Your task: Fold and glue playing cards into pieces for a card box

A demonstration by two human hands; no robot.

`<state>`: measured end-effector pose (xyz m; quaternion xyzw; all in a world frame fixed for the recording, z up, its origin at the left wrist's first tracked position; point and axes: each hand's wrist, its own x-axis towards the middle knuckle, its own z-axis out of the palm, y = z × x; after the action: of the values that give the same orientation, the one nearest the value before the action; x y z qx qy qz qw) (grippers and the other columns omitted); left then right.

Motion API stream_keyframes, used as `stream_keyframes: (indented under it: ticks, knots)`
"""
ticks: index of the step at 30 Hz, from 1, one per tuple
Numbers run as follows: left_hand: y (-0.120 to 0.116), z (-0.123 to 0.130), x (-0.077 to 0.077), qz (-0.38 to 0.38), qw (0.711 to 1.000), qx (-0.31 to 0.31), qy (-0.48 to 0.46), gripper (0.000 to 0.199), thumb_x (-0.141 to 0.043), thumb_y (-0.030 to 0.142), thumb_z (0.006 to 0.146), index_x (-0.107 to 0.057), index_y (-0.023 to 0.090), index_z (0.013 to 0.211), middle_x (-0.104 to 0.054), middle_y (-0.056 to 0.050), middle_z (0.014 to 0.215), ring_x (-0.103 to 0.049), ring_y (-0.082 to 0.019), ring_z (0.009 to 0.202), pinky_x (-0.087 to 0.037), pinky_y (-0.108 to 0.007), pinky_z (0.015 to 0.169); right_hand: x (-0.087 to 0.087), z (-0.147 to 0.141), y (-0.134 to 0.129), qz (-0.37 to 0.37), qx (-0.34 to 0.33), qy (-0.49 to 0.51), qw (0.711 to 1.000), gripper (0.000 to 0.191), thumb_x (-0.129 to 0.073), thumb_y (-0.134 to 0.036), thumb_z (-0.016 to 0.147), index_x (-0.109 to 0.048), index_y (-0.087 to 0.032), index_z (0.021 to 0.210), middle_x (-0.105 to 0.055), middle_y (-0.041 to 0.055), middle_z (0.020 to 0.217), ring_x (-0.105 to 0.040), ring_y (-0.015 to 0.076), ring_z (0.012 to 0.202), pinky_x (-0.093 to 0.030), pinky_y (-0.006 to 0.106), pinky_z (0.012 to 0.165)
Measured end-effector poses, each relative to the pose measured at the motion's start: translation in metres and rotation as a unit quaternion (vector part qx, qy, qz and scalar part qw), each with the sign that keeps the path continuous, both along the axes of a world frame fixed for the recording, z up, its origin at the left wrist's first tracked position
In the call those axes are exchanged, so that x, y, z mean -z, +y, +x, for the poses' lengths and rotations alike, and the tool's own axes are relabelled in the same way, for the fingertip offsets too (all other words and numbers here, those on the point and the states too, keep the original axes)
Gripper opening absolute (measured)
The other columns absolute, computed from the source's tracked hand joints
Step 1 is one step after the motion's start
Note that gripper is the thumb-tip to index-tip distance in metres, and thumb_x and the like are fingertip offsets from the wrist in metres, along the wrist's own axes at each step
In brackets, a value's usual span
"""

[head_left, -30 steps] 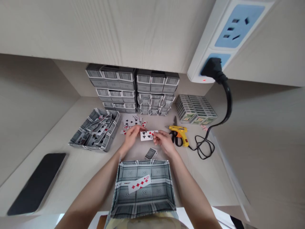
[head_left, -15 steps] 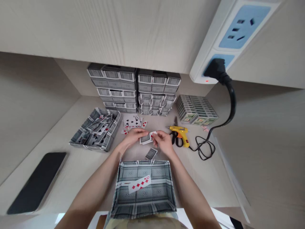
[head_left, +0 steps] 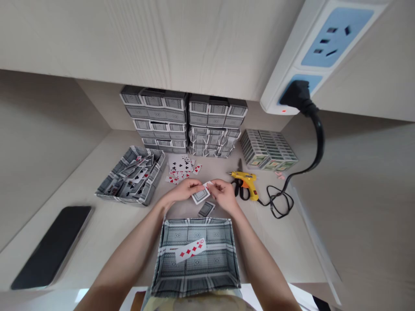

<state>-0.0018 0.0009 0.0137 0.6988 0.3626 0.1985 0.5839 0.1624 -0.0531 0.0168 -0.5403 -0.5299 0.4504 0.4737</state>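
Both hands meet over the desk around a playing card (head_left: 200, 196) whose patterned grey back shows. My left hand (head_left: 184, 190) is closed on its left edge, thumb on top. My right hand (head_left: 223, 193) pinches its upper right corner; whether there is more than one card cannot be made out. Just below them, another playing card (head_left: 206, 209) lies face down. Nearest me is an open box made of cards (head_left: 196, 280), with a six of diamonds (head_left: 191, 250) face up inside. Face-up loose cards (head_left: 180, 164) are spread beyond my left hand.
A card-made tray (head_left: 100, 194) full of loose cards stands left, a black phone (head_left: 52, 246) nearer. Stacked card boxes (head_left: 158, 103) line the back. Right are a yellow glue gun (head_left: 246, 179), black-handled scissors (head_left: 241, 190), card packs (head_left: 267, 149) and a cord to the power strip (head_left: 279, 82).
The card between my hands has turned: a red-marked face showed by my right fingers before, and now the patterned back faces up at a tilt. The view has shifted slightly.
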Motion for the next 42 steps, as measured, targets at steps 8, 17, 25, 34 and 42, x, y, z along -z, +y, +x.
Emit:
stream_keyframes:
  ticks: [8,17,25,34,42]
  knots:
    - [-0.007,0.006,-0.01,0.039,0.997,-0.046,-0.043,0.034,-0.05,0.044,0.075,-0.053,0.012,0.064,-0.046,0.003,0.058,-0.041,-0.008,0.055,-0.033,-0.019,0.051,-0.009,0.004,0.001,0.019,0.008,-0.028,0.999,0.036,-0.053,-0.048,0.074,-0.056,-0.016,0.058,-0.045,-0.0035,0.05,-0.039,0.0079,0.046,-0.03,0.021,0.043]
    - [-0.005,0.005,-0.006,0.063,0.995,-0.063,-0.05,0.037,-0.048,0.043,0.077,-0.039,0.015,0.055,-0.032,0.006,0.053,-0.031,-0.007,0.05,-0.026,-0.019,0.047,-0.001,0.0,-0.002,-0.089,-0.079,0.084,0.989,0.036,-0.056,-0.051,0.071,-0.053,-0.017,0.061,-0.044,-0.0068,0.039,-0.031,0.005,0.03,-0.022,0.02,0.032]
    - [-0.009,0.006,-0.004,0.068,0.993,-0.07,-0.063,0.039,-0.046,0.047,0.078,-0.041,0.014,0.056,-0.036,0.005,0.053,-0.034,-0.007,0.051,-0.028,-0.019,0.047,-0.001,0.0,0.0,-0.085,-0.063,0.134,0.985,0.033,-0.06,-0.049,0.068,-0.054,-0.016,0.066,-0.046,-0.0062,0.045,-0.032,0.0044,0.034,-0.02,0.019,0.033]
    - [-0.011,0.008,0.002,0.046,0.997,-0.058,-0.037,0.042,-0.047,0.05,0.076,-0.045,0.014,0.056,-0.036,0.005,0.051,-0.034,-0.007,0.049,-0.027,-0.019,0.046,-0.002,0.0,0.001,-0.064,-0.045,0.101,0.992,0.035,-0.06,-0.05,0.068,-0.056,-0.016,0.066,-0.047,-0.0054,0.047,-0.034,0.0053,0.037,-0.022,0.02,0.036]
    - [-0.012,0.006,-0.005,0.06,0.997,-0.043,-0.038,0.04,-0.046,0.048,0.076,-0.044,0.014,0.056,-0.035,0.004,0.054,-0.031,-0.007,0.052,-0.026,-0.019,0.047,0.001,-0.001,0.0,-0.06,-0.044,0.09,0.993,0.037,-0.059,-0.053,0.067,-0.055,-0.016,0.066,-0.045,-0.0056,0.047,-0.033,0.0057,0.039,-0.023,0.02,0.038]
